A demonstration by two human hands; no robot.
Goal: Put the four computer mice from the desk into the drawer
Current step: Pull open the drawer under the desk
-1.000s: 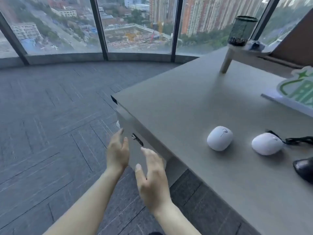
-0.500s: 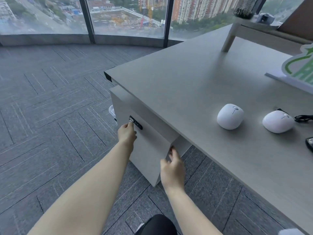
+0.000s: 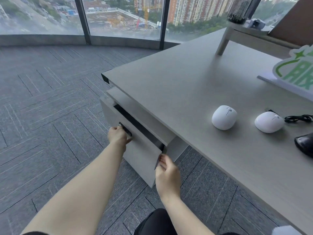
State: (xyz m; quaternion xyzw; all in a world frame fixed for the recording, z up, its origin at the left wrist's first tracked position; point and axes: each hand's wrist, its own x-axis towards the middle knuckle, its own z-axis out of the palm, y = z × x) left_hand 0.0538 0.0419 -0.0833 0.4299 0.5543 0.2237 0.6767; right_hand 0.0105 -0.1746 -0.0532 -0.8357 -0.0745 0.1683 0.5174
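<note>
Under the grey desk [image 3: 177, 78] a grey drawer [image 3: 142, 155] stands pulled out a little, with a dark gap along its top. My left hand [image 3: 117, 135] grips the black handle [image 3: 126, 129] on the drawer's front. My right hand [image 3: 166, 173] holds the front panel's right edge. On the desk lie two white mice, one round [image 3: 223, 117] and one [image 3: 269, 122] further right. A black mouse [image 3: 304, 146] is cut off by the right edge of the view. No other mouse is in view.
A black cable [image 3: 299, 118] lies behind the right white mouse. A green and white sign [image 3: 294, 72] stands at the back right, beside a raised shelf [image 3: 254, 37] carrying a mesh pen cup [image 3: 239, 9]. Grey carpet and tall windows lie to the left.
Both hands came down to the drawer; the left took the handle, the right took the panel's edge. The drawer has slid out a little, showing a dark gap.
</note>
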